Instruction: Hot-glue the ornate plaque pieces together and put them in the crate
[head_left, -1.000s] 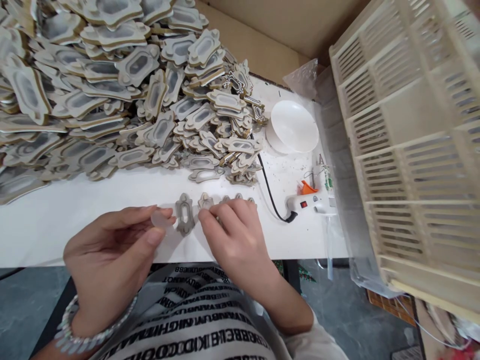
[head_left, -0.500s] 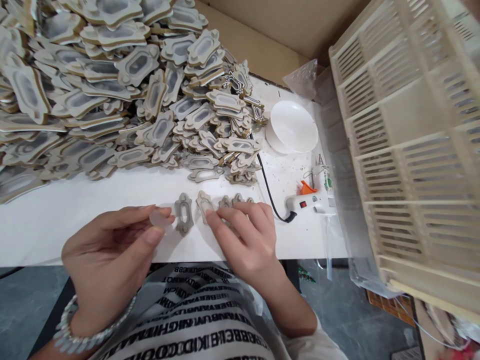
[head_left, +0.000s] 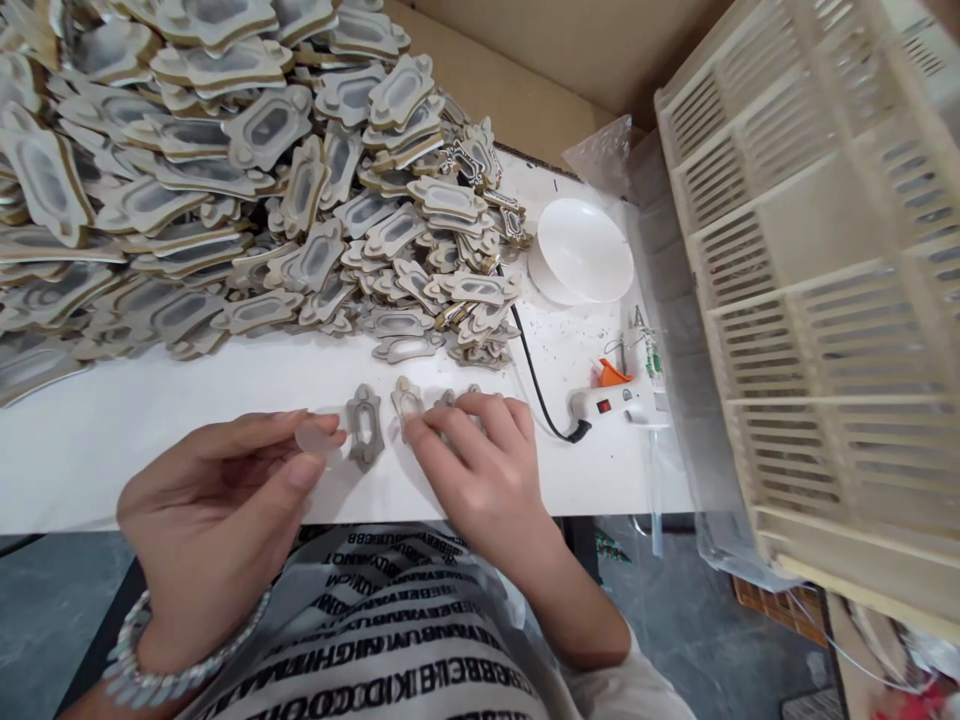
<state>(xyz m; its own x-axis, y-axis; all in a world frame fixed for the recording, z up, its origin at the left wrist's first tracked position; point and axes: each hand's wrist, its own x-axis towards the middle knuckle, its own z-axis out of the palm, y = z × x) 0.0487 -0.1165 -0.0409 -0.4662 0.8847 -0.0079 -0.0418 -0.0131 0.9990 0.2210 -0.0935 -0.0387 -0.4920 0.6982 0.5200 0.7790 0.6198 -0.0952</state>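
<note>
- Translucent disc [head_left: 315, 437], pale and blurred at the edge, is pinched between thumb and forefinger of the left hand [head_left: 217, 510], low and left of centre in the frame; the other fingers are curled behind it.
- Disc sits just left of a grey frame [head_left: 364, 425] lying flat on the white counter [head_left: 150, 420]; whether they touch is hard to make out.
- Right hand [head_left: 480, 470] lies over a row [head_left: 409, 400] of small pieces right of the frame. Its forefinger tip touches the cream one and the bent fingers hide most of the rest. I cannot tell whether they grip any.
- Pile [head_left: 225, 170] of like frames fills the upper left, cut off by the edge.
- Bowl [head_left: 581, 250], glue gun [head_left: 622, 400] and a slatted crate [head_left: 817, 280] lie to the right; the crate is cut off.
</note>
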